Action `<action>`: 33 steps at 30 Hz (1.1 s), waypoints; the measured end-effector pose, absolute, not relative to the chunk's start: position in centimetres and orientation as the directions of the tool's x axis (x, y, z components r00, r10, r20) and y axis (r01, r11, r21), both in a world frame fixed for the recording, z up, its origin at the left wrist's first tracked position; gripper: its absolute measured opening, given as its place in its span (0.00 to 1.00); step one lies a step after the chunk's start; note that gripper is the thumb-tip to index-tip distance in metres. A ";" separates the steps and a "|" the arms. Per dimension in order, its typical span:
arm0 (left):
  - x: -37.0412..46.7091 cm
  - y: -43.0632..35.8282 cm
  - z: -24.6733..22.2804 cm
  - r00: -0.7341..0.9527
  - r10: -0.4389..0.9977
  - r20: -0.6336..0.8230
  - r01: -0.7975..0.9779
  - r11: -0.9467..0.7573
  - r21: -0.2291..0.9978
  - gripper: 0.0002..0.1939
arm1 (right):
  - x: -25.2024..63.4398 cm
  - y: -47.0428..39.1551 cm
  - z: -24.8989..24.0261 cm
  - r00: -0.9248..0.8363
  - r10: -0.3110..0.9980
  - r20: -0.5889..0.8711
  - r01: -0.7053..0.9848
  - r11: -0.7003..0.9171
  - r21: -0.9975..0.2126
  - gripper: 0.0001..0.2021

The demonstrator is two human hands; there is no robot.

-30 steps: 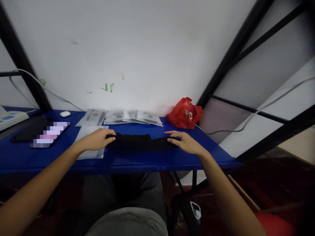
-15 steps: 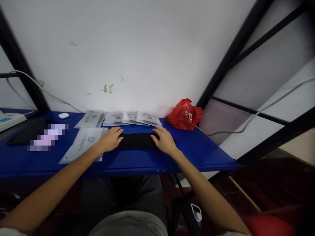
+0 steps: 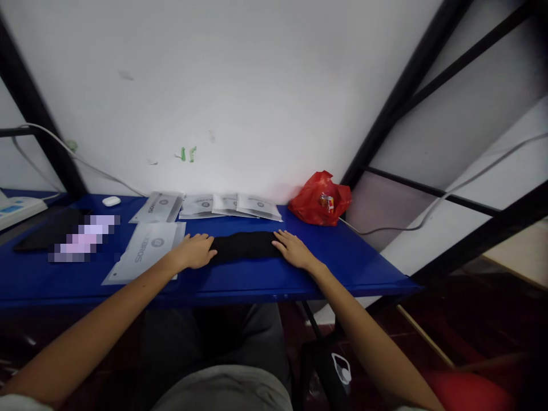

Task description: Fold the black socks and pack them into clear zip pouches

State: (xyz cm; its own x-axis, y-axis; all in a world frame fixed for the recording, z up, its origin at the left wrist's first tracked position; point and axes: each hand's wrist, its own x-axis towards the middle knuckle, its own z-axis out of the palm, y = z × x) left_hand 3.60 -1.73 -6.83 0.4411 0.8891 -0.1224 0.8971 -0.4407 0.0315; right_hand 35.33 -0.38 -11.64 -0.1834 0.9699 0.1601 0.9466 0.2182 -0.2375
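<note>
A long, narrow strip of black cloth (image 3: 245, 246) lies flat across the blue table. My left hand (image 3: 196, 251) rests palm down over its left end, fingers extended and thumb apart. At the other end, my right hand (image 3: 294, 249) also lies on the cloth with its fingers stretched out. Both hands are open, and they cover the two ends of the strip. Beside my left hand is a frosted plastic bag (image 3: 148, 248) with grey printing, partly behind my wrist.
Several printed plastic bags (image 3: 203, 205) line the wall. A red plastic bag (image 3: 319, 200) stands at the back right. To the left are a white earphone case (image 3: 112, 201), a blurred-out phone-like object (image 3: 83, 240) and a white device (image 3: 21, 210). Black metal posts (image 3: 394, 108) frame the table.
My right hand has slid to the right, toward the strip's end. My left hand has moved slightly down and right. More of the black cloth shows between them, its edges now wavier.
</note>
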 end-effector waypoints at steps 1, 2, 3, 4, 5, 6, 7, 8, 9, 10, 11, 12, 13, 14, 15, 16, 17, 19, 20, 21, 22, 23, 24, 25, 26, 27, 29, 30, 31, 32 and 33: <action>3.6 -1.9 -6.4 0.455 0.882 -0.124 0.890 -0.452 0.049 0.24 | 35.9 -0.1 -11.7 -0.171 0.971 0.164 0.948 0.207 -0.240 0.28; 3.5 -1.9 -6.1 0.466 0.876 -0.127 0.885 -0.458 0.083 0.23 | 36.4 0.2 -11.7 -0.159 0.972 0.173 0.948 0.199 -0.247 0.27; 3.4 -2.0 -5.9 0.470 0.872 -0.133 0.881 -0.455 0.130 0.23 | 36.9 0.4 -11.7 -0.149 0.972 0.184 0.948 0.193 -0.253 0.27; 3.3 -2.0 -5.7 0.469 0.872 -0.141 0.878 -0.442 0.183 0.24 | 37.4 0.6 -11.6 -0.141 0.970 0.199 0.948 0.190 -0.257 0.26; 3.3 -1.9 -5.6 0.461 0.875 -0.148 0.876 -0.422 0.232 0.25 | 37.8 0.8 -11.5 -0.136 0.967 0.214 0.948 0.190 -0.257 0.26; 3.3 -1.9 -5.7 0.448 0.880 -0.158 0.876 -0.397 0.273 0.25 | 38.2 1.0 -11.4 -0.133 0.964 0.229 0.948 0.192 -0.255 0.25; 3.3 -2.0 -5.7 0.434 0.884 -0.172 0.878 -0.372 0.302 0.25 | 38.5 1.1 -11.3 -0.131 0.962 0.241 0.948 0.193 -0.253 0.25; 3.4 -2.0 -5.7 0.427 0.884 -0.193 0.879 -0.355 0.319 0.24 | 38.7 1.1 -11.2 -0.128 0.960 0.248 0.948 0.192 -0.254 0.24; 3.5 -2.1 -5.7 0.424 0.880 -0.214 0.879 -0.344 0.329 0.22 | 38.8 1.2 -11.1 -0.126 0.960 0.251 0.947 0.192 -0.258 0.24; 3.5 -2.3 -5.7 0.428 0.873 -0.234 0.878 -0.340 0.337 0.20 | 38.8 1.2 -11.0 -0.123 0.960 0.252 0.945 0.191 -0.266 0.24; 3.6 -2.4 -5.7 0.435 0.864 -0.254 0.875 -0.338 0.347 0.18 | 38.8 1.2 -10.9 -0.118 0.961 0.251 0.943 0.188 -0.275 0.23; 3.7 -2.6 -5.6 0.443 0.856 -0.267 0.870 -0.339 0.359 0.18 | 38.8 1.1 -10.7 -0.112 0.962 0.248 0.941 0.183 -0.285 0.23; 3.7 -2.8 -5.4 0.449 0.851 -0.273 0.865 -0.337 0.372 0.18 | 38.7 1.1 -10.6 -0.101 0.964 0.245 0.941 0.172 -0.293 0.23; 3.7 -3.0 -5.3 0.449 0.852 -0.269 0.860 -0.331 0.388 0.17 | 38.6 1.0 -10.5 -0.085 0.967 0.241 0.942 0.157 -0.298 0.22; 3.6 -3.1 -5.2 0.445 0.857 -0.262 0.856 -0.320 0.405 0.16 | 38.4 1.0 -10.4 -0.067 0.970 0.235 0.944 0.138 -0.301 0.22; 3.5 -3.2 -5.1 0.438 0.863 -0.254 0.852 -0.307 0.424 0.15 | 38.3 0.8 -10.2 -0.051 0.973 0.226 0.947 0.119 -0.299 0.22; 3.3 -3.3 -5.0 0.429 0.869 -0.247 0.847 -0.292 0.444 0.14 | 38.1 0.7 -10.0 -0.042 0.975 0.217 0.951 0.105 -0.290 0.21; 2.7 -3.1 -4.7 0.405 0.883 -0.238 0.839 -0.256 0.481 0.13 | 37.5 0.1 -9.7 -0.045 0.979 0.196 0.962 0.095 -0.256 0.20; 2.2 -2.8 -4.5 0.387 0.894 -0.226 0.837 -0.237 0.493 0.13 | 37.1 -0.3 -9.5 -0.058 0.981 0.187 0.967 0.102 -0.235 0.20; 1.6 -2.4 -4.3 0.360 0.910 -0.204 0.839 -0.221 0.497 0.13 | 36.6 -0.8 -9.3 -0.077 0.980 0.181 0.969 0.116 -0.216 0.19; 0.9 -2.0 -4.0 0.329 0.929 -0.167 0.844 -0.210 0.494 0.15 | 36.0 -1.3 -9.2 -0.103 0.978 0.180 0.969 0.140 -0.205 0.19; 0.2 -1.5 -3.7 0.289 0.950 -0.119 0.851 -0.198 0.486 0.16 | 35.5 -1.8 -9.0 -0.138 0.973 0.184 0.963 0.175 -0.206 0.18; -0.6 -1.0 -3.3 0.248 0.967 -0.061 0.857 -0.190 0.478 0.17 | 34.9 -2.3 -8.9 -0.175 0.965 0.196 0.950 0.218 -0.223 0.18; -1.4 -0.5 -2.8 0.211 0.977 -0.017 0.860 -0.177 0.478 0.17 | 34.3 -2.6 -8.8 -0.208 0.954 0.217 0.932 0.261 -0.253 0.19; -2.1 -0.1 -2.3 0.164 0.986 0.007 0.863 -0.146 0.484 0.18 | 33.9 -2.9 -8.7 -0.227 0.942 0.247 0.909 0.296 -0.293 0.19; -2.7 0.3 -1.9 0.111 0.993 0.026 0.869 -0.110 0.483 0.19 | 33.5 -3.0 -8.8 -0.229 0.932 0.280 0.887 0.319 -0.334 0.19; -3.4 0.7 -1.1 0.035 0.998 0.055 0.883 -0.057 0.466 0.21 | 33.1 -2.9 -9.1 -0.197 0.923 0.332 0.859 0.325 -0.396 0.20; -3.5 0.7 -0.8 0.017 0.998 0.068 0.893 -0.046 0.448 0.22 | 33.0 -2.7 -9.4 -0.175 0.923 0.342 0.856 0.314 -0.410 0.20; -3.4 0.7 -0.6 0.015 0.997 0.079 0.902 -0.048 0.429 0.22 | 33.1 -2.4 -9.8 -0.159 0.925 0.344 0.859 0.302 -0.414 0.20; -3.2 0.7 -0.5 0.024 0.996 0.084 0.911 -0.057 0.409 0.22 | 33.3 -2.1 -10.3 -0.150 0.927 0.343 0.864 0.291 -0.411 0.20; -2.9 0.7 -0.5 0.038 0.996 0.086 0.916 -0.069 0.396 0.22 | 33.4 -1.8 -10.7 -0.146 0.928 0.343 0.869 0.286 -0.403 0.20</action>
State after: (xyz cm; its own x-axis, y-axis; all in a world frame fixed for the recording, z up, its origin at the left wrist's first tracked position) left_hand -2.88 0.74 -0.52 0.0378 0.9956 0.0860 0.9156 -0.0690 0.3962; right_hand 33.44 -1.84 -10.75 -0.1463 0.9278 0.3432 0.8694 0.2861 -0.4028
